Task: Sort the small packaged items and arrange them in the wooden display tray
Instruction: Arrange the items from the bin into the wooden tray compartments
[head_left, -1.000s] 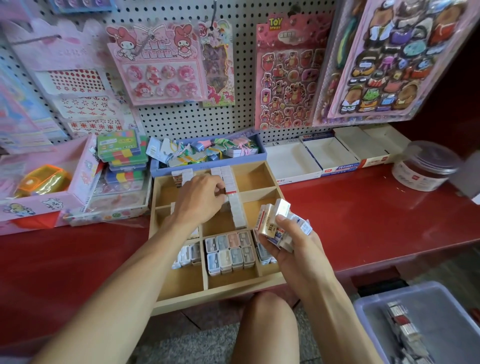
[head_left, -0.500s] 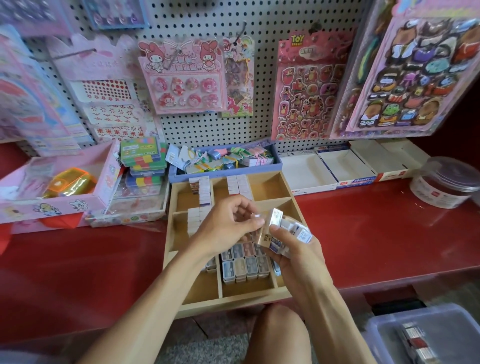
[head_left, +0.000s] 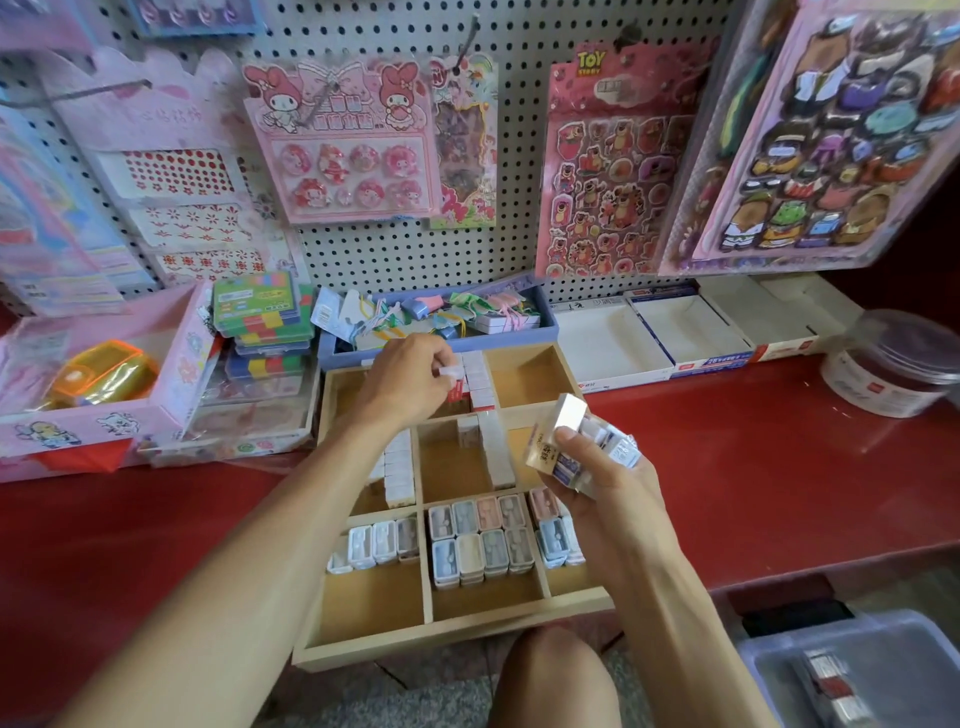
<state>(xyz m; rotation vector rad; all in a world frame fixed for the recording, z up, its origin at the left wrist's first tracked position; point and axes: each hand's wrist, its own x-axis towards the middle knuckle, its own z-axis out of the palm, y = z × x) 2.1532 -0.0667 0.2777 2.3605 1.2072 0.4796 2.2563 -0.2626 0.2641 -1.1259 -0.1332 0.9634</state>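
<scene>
Evenly and brightly lit, soft daylight tone, no hard-edged shadows anywhere. Broad pale sheen across the red counter (head_left: 753, 467) on its right half, brightest near the clear plastic tub (head_left: 898, 364). Glare also on the glossy sticker sheets (head_left: 831, 135) at upper right, washing out parts of the print. Strong wide-angle bending: pegboard (head_left: 519, 249) holes curving, edges of the wooden display tray (head_left: 441, 649) bowed, corners stretched. Slight motion smear on the left hand (head_left: 405, 384) and its small white packet (head_left: 451, 371). Soft, smeared detail toward the left edge and in the grey bin (head_left: 831, 675) at lower right.
</scene>
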